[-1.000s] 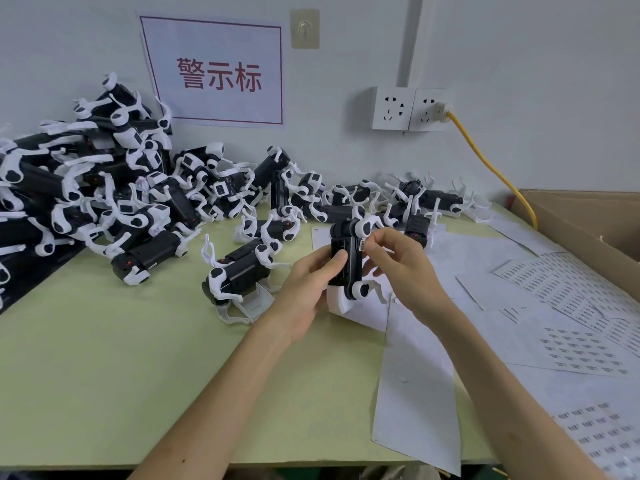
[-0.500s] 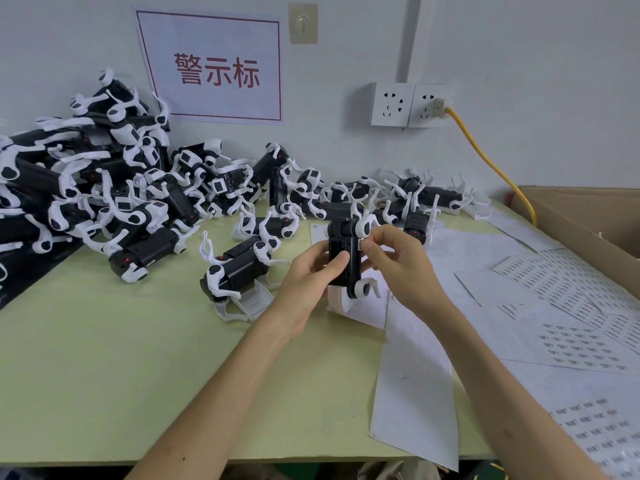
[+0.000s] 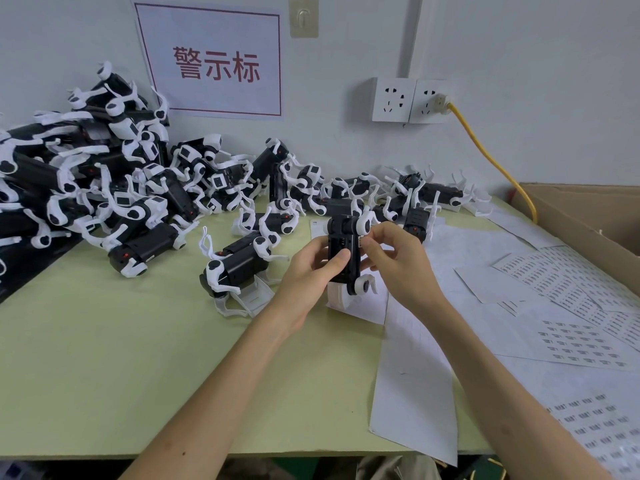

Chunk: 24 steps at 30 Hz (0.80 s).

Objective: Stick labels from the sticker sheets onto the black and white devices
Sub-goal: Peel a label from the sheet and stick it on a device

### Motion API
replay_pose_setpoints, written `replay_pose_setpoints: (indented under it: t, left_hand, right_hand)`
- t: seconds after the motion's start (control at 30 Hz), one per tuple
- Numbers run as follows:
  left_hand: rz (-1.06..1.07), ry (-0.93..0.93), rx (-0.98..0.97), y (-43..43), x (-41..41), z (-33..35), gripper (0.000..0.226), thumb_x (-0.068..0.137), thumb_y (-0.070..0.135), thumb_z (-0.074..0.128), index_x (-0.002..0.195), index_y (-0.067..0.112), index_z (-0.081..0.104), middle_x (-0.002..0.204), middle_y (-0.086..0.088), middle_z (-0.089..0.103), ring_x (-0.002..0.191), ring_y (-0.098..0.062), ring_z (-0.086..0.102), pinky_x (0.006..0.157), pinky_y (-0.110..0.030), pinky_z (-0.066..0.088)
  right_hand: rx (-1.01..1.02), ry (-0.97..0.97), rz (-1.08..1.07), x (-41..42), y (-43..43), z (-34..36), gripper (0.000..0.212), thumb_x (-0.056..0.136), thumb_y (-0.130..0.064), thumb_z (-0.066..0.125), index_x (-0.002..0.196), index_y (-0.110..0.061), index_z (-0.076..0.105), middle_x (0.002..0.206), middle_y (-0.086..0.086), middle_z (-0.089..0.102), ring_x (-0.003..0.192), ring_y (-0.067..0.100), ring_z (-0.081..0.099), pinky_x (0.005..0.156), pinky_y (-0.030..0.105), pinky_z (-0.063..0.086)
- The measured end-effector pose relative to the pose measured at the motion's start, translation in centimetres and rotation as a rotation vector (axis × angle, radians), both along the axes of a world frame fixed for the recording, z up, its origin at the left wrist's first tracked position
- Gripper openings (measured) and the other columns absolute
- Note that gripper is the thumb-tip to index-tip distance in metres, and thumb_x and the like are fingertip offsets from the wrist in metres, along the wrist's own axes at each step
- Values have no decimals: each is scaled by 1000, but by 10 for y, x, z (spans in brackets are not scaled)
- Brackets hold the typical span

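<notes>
One device [image 3: 341, 251], black with white end pieces, is held upright above the table [image 3: 104, 358], its lower end just over a white paper sheet [image 3: 415, 375].
- Left hand [image 3: 308, 271]: clamped on the device from the left, thumb laid across the black front, fingers curled behind.
- Right hand [image 3: 398, 261]: fingertips drawn together and pinched against the device's upper right edge. A small pale tab is seen at that spot; whether it is a label cannot be told.
- The device sits between the two hands and is touched by both.

A second device [image 3: 239, 265] lies just left of the left hand. A pile of devices [image 3: 104, 174] is heaped behind and to the left, against the wall. Sticker sheets [image 3: 571, 296] are spread on the right side of the table, apart from both hands. A cardboard box [image 3: 588, 216] is noted at the far right. On the wall: a sign [image 3: 214, 64], two sockets [image 3: 408, 98] and a yellow cable [image 3: 491, 161] plugged into the right one.
</notes>
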State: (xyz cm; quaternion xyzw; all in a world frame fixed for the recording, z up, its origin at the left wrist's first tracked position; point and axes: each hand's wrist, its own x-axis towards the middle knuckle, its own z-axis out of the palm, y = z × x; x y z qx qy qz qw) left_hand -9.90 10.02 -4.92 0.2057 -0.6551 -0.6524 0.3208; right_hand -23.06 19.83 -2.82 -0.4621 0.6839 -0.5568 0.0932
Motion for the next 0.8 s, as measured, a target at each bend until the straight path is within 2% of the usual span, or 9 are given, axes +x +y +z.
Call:
replay_pose_setpoints:
  t: [0.1, 0.5, 0.8]
  left_hand:
    - [10, -15, -18, 0, -1, -1, 18, 102, 23, 64, 120, 24, 67, 115, 5, 76, 108, -14, 71, 93, -31, 54]
    - [42, -3, -41, 0, -1, -3, 16, 100, 20, 66, 115, 24, 68, 113, 8, 75, 110, -15, 70, 105, -46, 53]
    - [47, -6, -39, 0, 0, -2, 16, 100, 19, 66, 115, 25, 68, 114, 7, 75, 111, -14, 69, 105, -43, 52]
  right_hand:
    - [-1, -11, -9, 1, 0, 0, 14, 102, -14, 59, 88, -14, 62, 87, 3, 69, 67, 12, 71, 63, 18, 51]
    - [4, -32, -20, 3, -1, 0, 14, 102, -13, 59, 88, -11, 60, 86, 5, 68, 67, 15, 71, 60, 18, 51]
    - [20, -52, -29, 4, -1, 1, 15, 101, -12, 59, 89, -5, 62, 85, 8, 69, 68, 17, 70, 62, 20, 51]
